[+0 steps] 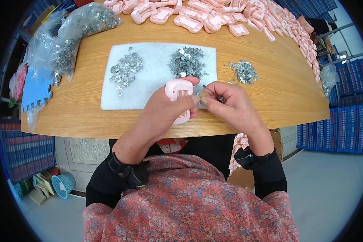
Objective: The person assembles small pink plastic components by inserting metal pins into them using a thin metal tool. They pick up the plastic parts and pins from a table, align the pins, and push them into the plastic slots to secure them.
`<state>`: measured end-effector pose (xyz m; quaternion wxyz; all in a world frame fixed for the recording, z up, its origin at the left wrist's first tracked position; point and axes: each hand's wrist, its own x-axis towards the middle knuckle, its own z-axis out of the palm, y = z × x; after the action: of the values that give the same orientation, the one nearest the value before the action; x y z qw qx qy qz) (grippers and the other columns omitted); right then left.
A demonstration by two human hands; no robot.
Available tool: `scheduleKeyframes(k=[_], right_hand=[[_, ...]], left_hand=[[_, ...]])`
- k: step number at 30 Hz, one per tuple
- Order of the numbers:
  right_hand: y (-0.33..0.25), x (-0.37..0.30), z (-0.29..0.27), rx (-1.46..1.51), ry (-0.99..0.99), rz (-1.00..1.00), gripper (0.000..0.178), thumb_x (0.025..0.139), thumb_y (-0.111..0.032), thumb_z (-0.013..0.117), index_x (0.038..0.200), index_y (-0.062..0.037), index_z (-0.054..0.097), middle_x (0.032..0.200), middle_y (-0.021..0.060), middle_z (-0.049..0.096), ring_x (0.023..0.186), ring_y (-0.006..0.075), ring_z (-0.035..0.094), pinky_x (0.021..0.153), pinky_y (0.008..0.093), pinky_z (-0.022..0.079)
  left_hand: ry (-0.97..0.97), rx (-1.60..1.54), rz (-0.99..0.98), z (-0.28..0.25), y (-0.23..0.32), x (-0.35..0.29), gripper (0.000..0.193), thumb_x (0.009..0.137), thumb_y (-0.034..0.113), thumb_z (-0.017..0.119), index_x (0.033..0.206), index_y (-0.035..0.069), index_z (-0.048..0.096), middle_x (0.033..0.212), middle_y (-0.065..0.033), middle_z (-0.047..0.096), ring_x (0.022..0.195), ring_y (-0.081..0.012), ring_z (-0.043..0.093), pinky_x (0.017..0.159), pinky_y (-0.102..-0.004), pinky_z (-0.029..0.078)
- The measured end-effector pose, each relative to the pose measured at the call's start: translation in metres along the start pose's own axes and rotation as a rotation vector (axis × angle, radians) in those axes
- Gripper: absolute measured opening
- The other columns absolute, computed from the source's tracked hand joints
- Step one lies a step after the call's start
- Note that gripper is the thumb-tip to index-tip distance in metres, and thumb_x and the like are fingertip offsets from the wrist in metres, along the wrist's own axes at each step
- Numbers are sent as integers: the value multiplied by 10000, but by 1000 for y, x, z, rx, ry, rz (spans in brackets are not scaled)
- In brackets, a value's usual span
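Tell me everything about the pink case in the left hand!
The case is pink, smooth and plastic-looking, with rounded ends and recessed slots in its face. Its long axis points roughly forward, partly above the mat. The left hand grips it, thumb across its face. Whether the right hand touches it is unclear.

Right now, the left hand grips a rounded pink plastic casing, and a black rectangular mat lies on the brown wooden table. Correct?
No: the head view shows the rectangular mat is white, not black. The left hand grips the rounded pink plastic casing, and the mat lies on the brown wooden table.
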<state>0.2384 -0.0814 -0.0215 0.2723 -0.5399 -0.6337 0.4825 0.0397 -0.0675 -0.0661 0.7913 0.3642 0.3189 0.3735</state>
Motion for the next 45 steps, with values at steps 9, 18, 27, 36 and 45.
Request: scheduleKeyframes(k=[9,18,27,36,45], right_hand=[[12,-7,22,324,135,-27,140,934,-101,654,1006,16,626,883,13,680,775,42,583,717,202,462],[19,-2,28,507,92,41,111,926,-74,634,973,26,622,895,33,689,798,77,634,752,225,502],[3,-3,14,-166,175,-274,108,801,-60,698,873,-18,629,736,26,597,611,85,541,551,262,448],[-19,7,11,-443,96,-386,160,759,-149,710,873,-48,663,723,102,625,627,259,626,562,356,488],[-28,10,12,-540,41,-334,154,740,-134,719,828,-30,647,681,91,598,602,222,608,548,344,475]], left_hand=[[81,-249,5,0,-7,5,466,903,98,654,1330,9,491,927,-64,632,751,-153,648,677,-274,550],[109,-176,12,3,-9,0,432,936,152,623,1322,11,489,933,-70,629,771,-147,639,694,-305,564],[-160,-507,-168,-14,-1,-2,608,1049,456,215,1332,10,516,905,-99,643,759,-215,658,719,-415,588],[-81,-284,-223,-11,-2,-6,590,1048,522,288,1209,16,546,878,-107,640,744,-222,672,655,-417,609],[12,-180,-274,-9,-4,-6,622,1037,554,293,1072,11,594,780,-121,662,662,-235,680,609,-429,609]])
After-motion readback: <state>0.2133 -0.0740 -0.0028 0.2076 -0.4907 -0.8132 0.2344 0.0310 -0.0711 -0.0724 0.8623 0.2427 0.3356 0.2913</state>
